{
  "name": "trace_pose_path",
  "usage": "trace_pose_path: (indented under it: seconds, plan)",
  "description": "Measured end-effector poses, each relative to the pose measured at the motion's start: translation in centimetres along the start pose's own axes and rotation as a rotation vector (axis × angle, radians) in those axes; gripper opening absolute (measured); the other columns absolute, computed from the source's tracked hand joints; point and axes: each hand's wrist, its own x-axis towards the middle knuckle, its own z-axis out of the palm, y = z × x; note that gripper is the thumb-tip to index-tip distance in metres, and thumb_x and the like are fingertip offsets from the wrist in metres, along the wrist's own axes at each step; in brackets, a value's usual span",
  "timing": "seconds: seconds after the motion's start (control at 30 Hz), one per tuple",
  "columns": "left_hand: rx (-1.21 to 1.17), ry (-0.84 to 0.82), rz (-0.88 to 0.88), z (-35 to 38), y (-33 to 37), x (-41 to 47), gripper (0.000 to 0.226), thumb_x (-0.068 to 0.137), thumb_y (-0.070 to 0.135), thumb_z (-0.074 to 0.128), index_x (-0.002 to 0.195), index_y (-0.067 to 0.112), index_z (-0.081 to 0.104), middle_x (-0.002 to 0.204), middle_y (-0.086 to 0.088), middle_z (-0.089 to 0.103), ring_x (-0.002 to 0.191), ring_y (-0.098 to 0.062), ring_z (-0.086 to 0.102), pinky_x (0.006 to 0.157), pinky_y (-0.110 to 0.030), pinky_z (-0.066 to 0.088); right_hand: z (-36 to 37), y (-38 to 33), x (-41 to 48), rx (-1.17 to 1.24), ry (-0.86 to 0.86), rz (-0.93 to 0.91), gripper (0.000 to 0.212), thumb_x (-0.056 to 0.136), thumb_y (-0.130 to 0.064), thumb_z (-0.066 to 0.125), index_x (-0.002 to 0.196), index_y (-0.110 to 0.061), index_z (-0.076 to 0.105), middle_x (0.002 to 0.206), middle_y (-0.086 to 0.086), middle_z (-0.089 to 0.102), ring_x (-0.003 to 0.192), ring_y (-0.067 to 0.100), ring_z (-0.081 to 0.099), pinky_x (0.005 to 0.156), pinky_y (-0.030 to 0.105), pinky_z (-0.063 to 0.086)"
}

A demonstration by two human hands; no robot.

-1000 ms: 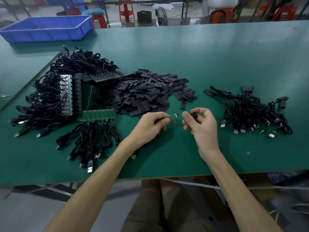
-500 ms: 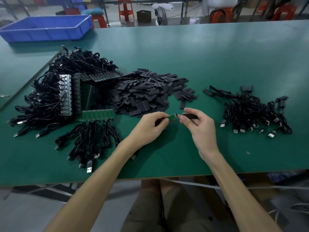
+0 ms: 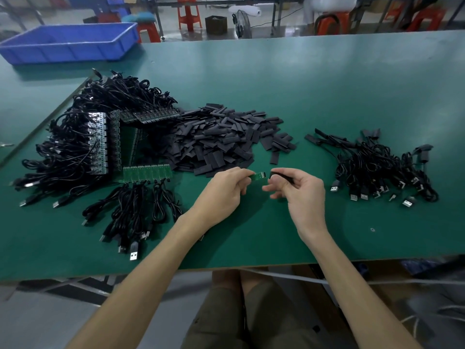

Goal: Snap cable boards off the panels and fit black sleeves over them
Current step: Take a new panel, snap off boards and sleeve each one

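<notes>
We hold a small green cable board (image 3: 259, 175) in our left hand (image 3: 224, 195), the fingers pinched shut on its near end so that the far end sticks out free toward the right. Our right hand (image 3: 299, 195) holds a black sleeve (image 3: 280, 177), thumb and fingers closed on it with its mouth turned toward the board; a small gap separates the two, so the sleeve is not yet on. We judge this pose lines them up for sliding one over the other.

Both hands hover near the front edge of the table (image 3: 327, 84), at its middle. The loose sleeves (image 3: 221, 139) lie heaped just behind for easy reach, the panels (image 3: 147, 172) with their cables toward the left edge, and the finished cables (image 3: 377, 167) toward the right edge, keeping done work apart.
</notes>
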Motion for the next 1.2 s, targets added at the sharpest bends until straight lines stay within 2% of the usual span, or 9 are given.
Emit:
trace_pose_path:
  seconds: [0.07, 0.17, 0.27, 0.47, 0.57, 0.77, 0.93, 1.07, 1.2]
  plan:
    - [0.069, 0.016, 0.019, 0.0, 0.0, -0.1, 0.032, 0.104, 0.006, 0.042, 0.128, 0.008, 0.064, 0.087, 0.008, 0.055, 0.079, -0.015, 0.055, 0.075, -0.036, 0.049, 0.1, -0.1, -0.1, -0.016, -0.027, 0.002, 0.013, 0.093, -0.007, 0.072, 0.099, -0.017, 0.075, 0.076, 0.001, 0.078, 0.073, 0.022, 0.078, 0.065, 0.027, 0.06]
    - [0.117, 0.04, 0.028, -0.3, -0.2, -0.2, 0.033, 0.103, 0.003, 0.042, 0.128, 0.009, 0.064, 0.088, 0.01, 0.051, 0.08, -0.015, 0.053, 0.075, -0.039, 0.05, 0.2, -0.3, -0.1, -0.008, -0.05, 0.009, 0.013, 0.093, -0.005, 0.072, 0.097, -0.017, 0.076, 0.077, 0.004, 0.077, 0.07, 0.025, 0.077, 0.064, 0.028, 0.06]
    - [0.119, 0.018, 0.033, -0.9, -0.6, -0.2, 0.033, 0.104, 0.001, 0.043, 0.128, 0.009, 0.064, 0.086, 0.014, 0.05, 0.08, -0.012, 0.054, 0.073, -0.033, 0.048, 0.4, -0.4, -0.2, -0.017, -0.067, 0.004, 0.013, 0.093, -0.003, 0.072, 0.095, -0.015, 0.076, 0.077, 0.005, 0.077, 0.068, 0.024, 0.077, 0.061, 0.027, 0.059]
    - [0.074, -0.032, 0.065, -1.5, -1.5, -0.5, 0.032, 0.104, -0.002, 0.043, 0.122, 0.006, 0.068, 0.082, 0.014, 0.051, 0.079, 0.01, 0.053, 0.071, -0.018, 0.039, 0.7, -0.2, -0.1, -0.035, -0.095, -0.004, 0.017, 0.092, -0.001, 0.072, 0.091, -0.017, 0.076, 0.075, 0.005, 0.076, 0.066, 0.024, 0.076, 0.06, 0.025, 0.058]
    - [0.076, -0.038, 0.071, -1.3, -1.6, -0.6, 0.036, 0.1, -0.009, 0.044, 0.12, 0.007, 0.069, 0.082, 0.017, 0.051, 0.076, 0.005, 0.053, 0.071, -0.017, 0.039, 0.7, -0.1, -0.1, -0.039, -0.122, -0.003, 0.019, 0.092, 0.0, 0.071, 0.091, -0.018, 0.076, 0.075, 0.006, 0.076, 0.065, 0.024, 0.076, 0.06, 0.027, 0.059]
    - [0.065, -0.035, 0.101, -1.3, -1.7, -0.7, 0.029, 0.102, -0.001, 0.047, 0.119, 0.009, 0.069, 0.083, 0.017, 0.051, 0.074, -0.002, 0.052, 0.069, -0.027, 0.042, 0.6, -0.1, -0.2, -0.03, -0.129, -0.007, 0.018, 0.092, 0.001, 0.071, 0.091, -0.017, 0.076, 0.074, 0.006, 0.076, 0.065, 0.026, 0.076, 0.06, 0.028, 0.059]
    - [0.05, -0.033, 0.109, -1.3, -1.6, -0.8, 0.036, 0.098, -0.008, 0.043, 0.118, 0.007, 0.069, 0.083, 0.017, 0.051, 0.075, -0.001, 0.052, 0.07, -0.024, 0.042, 0.6, -0.1, -0.4, -0.034, -0.131, -0.01, 0.018, 0.092, 0.001, 0.071, 0.092, -0.016, 0.076, 0.073, 0.007, 0.076, 0.065, 0.025, 0.075, 0.06, 0.026, 0.059]
    - [0.058, -0.037, 0.097, -1.3, -1.6, -0.8, 0.044, 0.094, -0.015, 0.04, 0.117, 0.008, 0.07, 0.084, 0.011, 0.052, 0.076, -0.001, 0.052, 0.07, -0.022, 0.041, 0.5, -0.1, -0.4, -0.035, -0.14, -0.015, 0.019, 0.091, 0.001, 0.071, 0.092, -0.017, 0.076, 0.072, 0.007, 0.076, 0.065, 0.026, 0.075, 0.06, 0.026, 0.058]
    - [0.048, -0.011, 0.111, -1.3, -1.6, -0.8, 0.046, 0.092, -0.016, 0.039, 0.116, 0.009, 0.07, 0.086, 0.019, 0.051, 0.075, -0.001, 0.052, 0.069, -0.018, 0.041, 0.6, -0.1, -0.4, -0.027, -0.192, -0.005, 0.02, 0.09, 0.003, 0.071, 0.091, -0.016, 0.077, 0.07, 0.011, 0.075, 0.064, 0.028, 0.075, 0.059, 0.027, 0.058]
